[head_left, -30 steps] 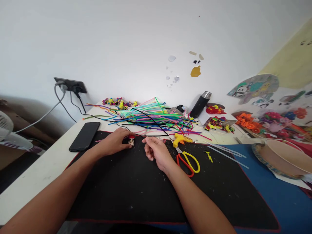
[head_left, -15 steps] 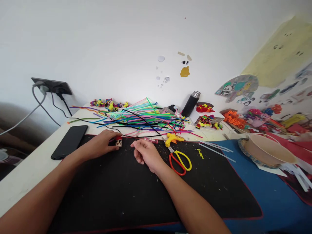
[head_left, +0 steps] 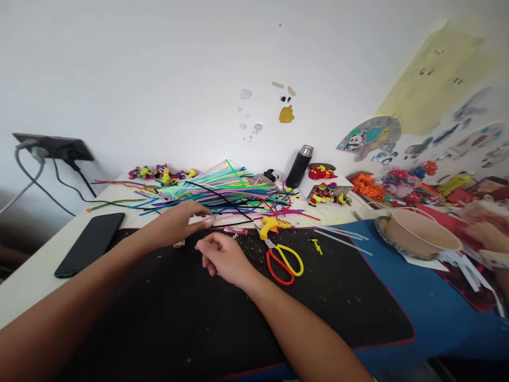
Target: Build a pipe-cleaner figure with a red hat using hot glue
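My left hand (head_left: 177, 225) reaches over the back edge of the black mat (head_left: 167, 313), thumb and fingers apart with nothing between them. Partly hidden below it lies a small white piece (head_left: 180, 244). My right hand (head_left: 222, 257) is curled above the mat, thumb against the fingers; whatever may be inside is hidden. Just behind it is a small pink-red item (head_left: 235, 231). To its right lie scissors (head_left: 284, 263) with one red and one yellow handle, and a yellow glue gun (head_left: 272, 226). A heap of coloured pipe cleaners (head_left: 222, 188) lies beyond both hands.
A black phone (head_left: 90, 244) lies at left. Behind stand a black flask (head_left: 300, 167) and several small colourful figures (head_left: 324, 192). Clear glue sticks (head_left: 344, 239) and a pale bowl (head_left: 423, 228) are at right. Another person's hand (head_left: 487, 228) shows at the right edge.
My left hand has come off the small red and white piece and moved right, fingers opening. The view has turned right, and another person's hand has appeared there. My right hand stays curled.
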The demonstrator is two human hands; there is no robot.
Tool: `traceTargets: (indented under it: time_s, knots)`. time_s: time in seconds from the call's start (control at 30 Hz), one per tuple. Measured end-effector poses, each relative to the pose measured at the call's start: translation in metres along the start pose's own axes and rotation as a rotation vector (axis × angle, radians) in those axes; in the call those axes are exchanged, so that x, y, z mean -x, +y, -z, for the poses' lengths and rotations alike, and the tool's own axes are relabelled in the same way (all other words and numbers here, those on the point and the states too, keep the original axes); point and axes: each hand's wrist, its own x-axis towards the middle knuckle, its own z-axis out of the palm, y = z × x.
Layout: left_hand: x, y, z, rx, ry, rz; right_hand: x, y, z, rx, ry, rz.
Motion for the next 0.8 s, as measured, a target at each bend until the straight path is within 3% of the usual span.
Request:
traceTargets:
  time_s: [0.2, 0.33, 0.6, 0.8]
  knots:
    - [-0.082, 0.043, -0.026, -0.192, -0.149, -0.200, -0.003, 0.007, 0.002, 0.106, 0.002, 0.044]
    - [-0.117, 0.070, -0.046, -0.334, -0.238, -0.262, 0.000, 0.009, 0.002, 0.251, -0.008, 0.051]
    - [-0.147, 0.079, -0.074, -0.432, -0.348, -0.183, 0.013, -0.010, 0.003, 0.686, -0.016, 0.181]
    - [-0.151, 0.076, -0.080, -0.448, -0.370, -0.184, 0.015, -0.016, 0.000, 0.944, -0.180, 0.153]
